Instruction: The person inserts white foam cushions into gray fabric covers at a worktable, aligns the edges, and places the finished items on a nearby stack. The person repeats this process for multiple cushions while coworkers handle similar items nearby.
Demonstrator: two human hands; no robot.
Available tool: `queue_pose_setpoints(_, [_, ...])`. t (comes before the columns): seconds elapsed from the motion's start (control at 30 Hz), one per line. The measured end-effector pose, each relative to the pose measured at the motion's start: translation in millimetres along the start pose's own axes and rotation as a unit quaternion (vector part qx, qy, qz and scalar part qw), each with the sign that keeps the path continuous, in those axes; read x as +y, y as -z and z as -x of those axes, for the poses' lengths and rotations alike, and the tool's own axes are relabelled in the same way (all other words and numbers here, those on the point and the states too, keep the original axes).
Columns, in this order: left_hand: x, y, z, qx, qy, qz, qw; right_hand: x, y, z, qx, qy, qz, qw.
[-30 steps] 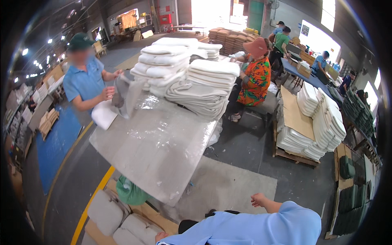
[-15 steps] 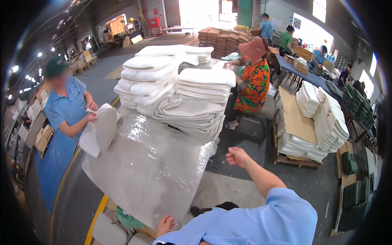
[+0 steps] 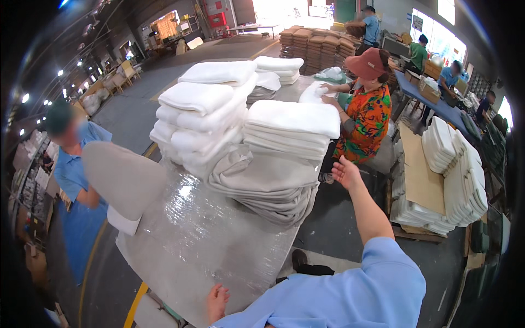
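Left hand (image 3: pixel 217 300), right hand (image 3: pixel 346 173) empty, loosely curled | left over table (image 3: pixel 175 257) near end | right past side edge, near white stack (image 3: pixel 292 121)

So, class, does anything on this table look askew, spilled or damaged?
The grey pile looks untidy: its folds slump unevenly near the table's right edge, while the white stack just beyond lies flatter. I see no clear spill or damage.
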State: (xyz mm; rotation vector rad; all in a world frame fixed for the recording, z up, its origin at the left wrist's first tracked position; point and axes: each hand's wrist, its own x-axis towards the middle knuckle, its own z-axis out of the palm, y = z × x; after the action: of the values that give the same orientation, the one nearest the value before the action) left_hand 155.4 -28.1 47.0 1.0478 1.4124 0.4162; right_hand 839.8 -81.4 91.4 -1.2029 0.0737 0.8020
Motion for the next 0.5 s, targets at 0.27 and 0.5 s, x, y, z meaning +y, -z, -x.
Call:
queue_pose_setpoints(0.27, [14.0, -115.5, -20.3, -0.058, 0.019, 0.095, 0.994, -80.5, -60.3, -118.4, 0.089, 0.036, 0.032, 0.995])
queue_pose_setpoints(0.5, [17.9, -125.6, -34.8, -0.007, 0.018, 0.052, 0.998, -111.9, -92.9, -132.0, 0.076, 0.03, -0.02, 0.996])
